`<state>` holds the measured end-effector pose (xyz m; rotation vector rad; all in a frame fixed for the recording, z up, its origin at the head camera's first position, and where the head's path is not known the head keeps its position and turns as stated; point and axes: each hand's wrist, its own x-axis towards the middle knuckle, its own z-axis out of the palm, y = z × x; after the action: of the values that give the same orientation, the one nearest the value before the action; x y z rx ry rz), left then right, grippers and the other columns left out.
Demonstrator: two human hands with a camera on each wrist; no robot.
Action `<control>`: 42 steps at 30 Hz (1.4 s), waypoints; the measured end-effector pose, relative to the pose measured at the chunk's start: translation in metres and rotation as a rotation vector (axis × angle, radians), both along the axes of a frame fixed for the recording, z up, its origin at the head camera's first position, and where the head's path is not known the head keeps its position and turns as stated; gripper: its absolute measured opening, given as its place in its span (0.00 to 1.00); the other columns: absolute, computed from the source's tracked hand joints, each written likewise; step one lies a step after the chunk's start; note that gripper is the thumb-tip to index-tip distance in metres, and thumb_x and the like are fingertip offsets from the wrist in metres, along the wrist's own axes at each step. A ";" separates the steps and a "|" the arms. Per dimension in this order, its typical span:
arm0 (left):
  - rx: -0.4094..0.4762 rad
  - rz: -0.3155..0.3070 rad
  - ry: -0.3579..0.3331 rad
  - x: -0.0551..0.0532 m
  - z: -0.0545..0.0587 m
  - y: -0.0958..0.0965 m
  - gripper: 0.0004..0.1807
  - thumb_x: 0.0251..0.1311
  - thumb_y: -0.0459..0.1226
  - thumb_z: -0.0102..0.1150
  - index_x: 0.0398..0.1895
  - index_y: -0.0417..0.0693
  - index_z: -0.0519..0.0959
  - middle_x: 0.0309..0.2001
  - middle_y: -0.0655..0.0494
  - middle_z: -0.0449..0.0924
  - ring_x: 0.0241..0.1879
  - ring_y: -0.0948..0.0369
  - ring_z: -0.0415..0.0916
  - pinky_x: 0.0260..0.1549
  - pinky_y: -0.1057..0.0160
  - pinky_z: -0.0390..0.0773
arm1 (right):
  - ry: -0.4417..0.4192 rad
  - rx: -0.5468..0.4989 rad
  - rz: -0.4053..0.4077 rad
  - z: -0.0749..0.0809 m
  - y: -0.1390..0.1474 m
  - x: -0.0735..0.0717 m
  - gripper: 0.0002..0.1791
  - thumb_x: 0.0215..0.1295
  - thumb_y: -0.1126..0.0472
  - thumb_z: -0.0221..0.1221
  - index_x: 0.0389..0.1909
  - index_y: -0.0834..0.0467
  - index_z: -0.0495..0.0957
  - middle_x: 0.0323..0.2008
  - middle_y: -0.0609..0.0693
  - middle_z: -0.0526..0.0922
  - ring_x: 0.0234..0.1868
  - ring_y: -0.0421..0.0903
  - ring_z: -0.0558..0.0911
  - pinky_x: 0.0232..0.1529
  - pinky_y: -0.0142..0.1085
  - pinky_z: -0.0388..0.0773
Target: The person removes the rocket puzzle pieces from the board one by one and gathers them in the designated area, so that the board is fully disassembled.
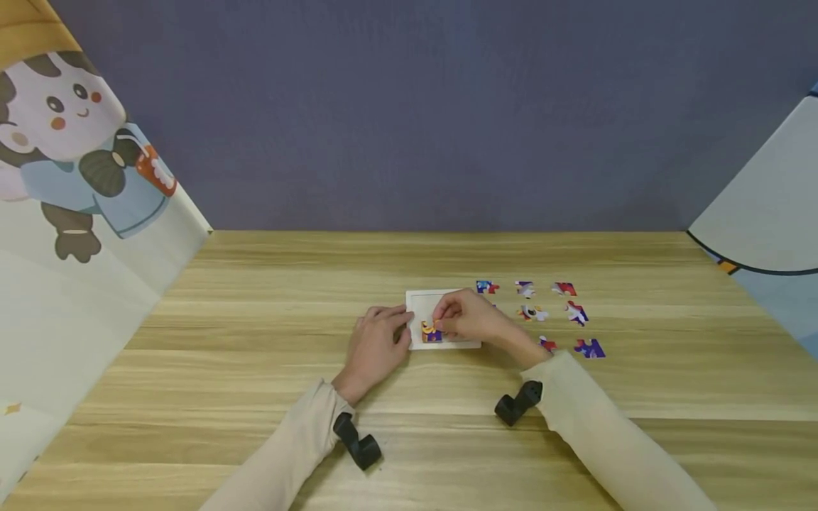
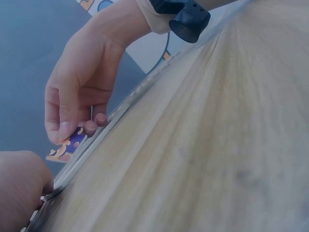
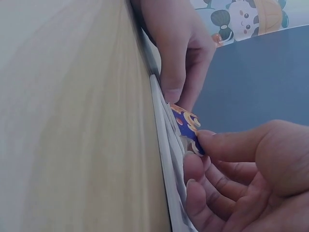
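Note:
A shallow white puzzle tray (image 1: 418, 304) lies on the table between the hands. My right hand (image 1: 469, 316) reaches over it and pinches a purple and yellow jigsaw piece (image 1: 431, 333) between thumb and fingertips. In the right wrist view that piece (image 3: 184, 124) stands tilted against the tray's inside, low at its near left part. My left hand (image 1: 377, 345) rests at the tray's left edge, its fingertips touching the rim and its fingers mostly extended. The right hand covers the tray's right part.
Several loose jigsaw pieces lie in spaced rows right of the tray, among them a red one (image 1: 564, 288), a white one (image 1: 532, 312) and a purple one (image 1: 589, 348). The right forearm partly covers this group. A dark blue panel (image 1: 447, 121) stands behind the wooden table (image 1: 255, 319).

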<state>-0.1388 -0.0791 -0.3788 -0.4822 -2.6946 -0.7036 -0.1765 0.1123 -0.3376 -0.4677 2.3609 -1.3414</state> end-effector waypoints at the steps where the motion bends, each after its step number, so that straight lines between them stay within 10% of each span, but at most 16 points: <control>1: 0.000 0.000 0.001 0.000 0.000 0.000 0.16 0.57 0.36 0.56 0.49 0.47 0.83 0.54 0.52 0.81 0.52 0.52 0.75 0.46 0.53 0.73 | 0.005 0.001 0.001 0.001 0.002 0.000 0.03 0.60 0.72 0.58 0.34 0.69 0.77 0.24 0.51 0.77 0.23 0.41 0.77 0.25 0.29 0.75; 42: 0.008 -0.003 -0.015 0.000 0.000 0.000 0.16 0.59 0.36 0.55 0.49 0.47 0.83 0.54 0.51 0.81 0.53 0.51 0.75 0.48 0.52 0.73 | 0.095 0.057 -0.043 0.009 0.065 0.008 0.06 0.63 0.66 0.58 0.36 0.66 0.78 0.27 0.52 0.78 0.26 0.43 0.76 0.25 0.34 0.75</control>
<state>-0.1384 -0.0795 -0.3784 -0.4805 -2.7046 -0.7212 -0.1683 0.1769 -0.3287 -0.4761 2.4921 -1.2932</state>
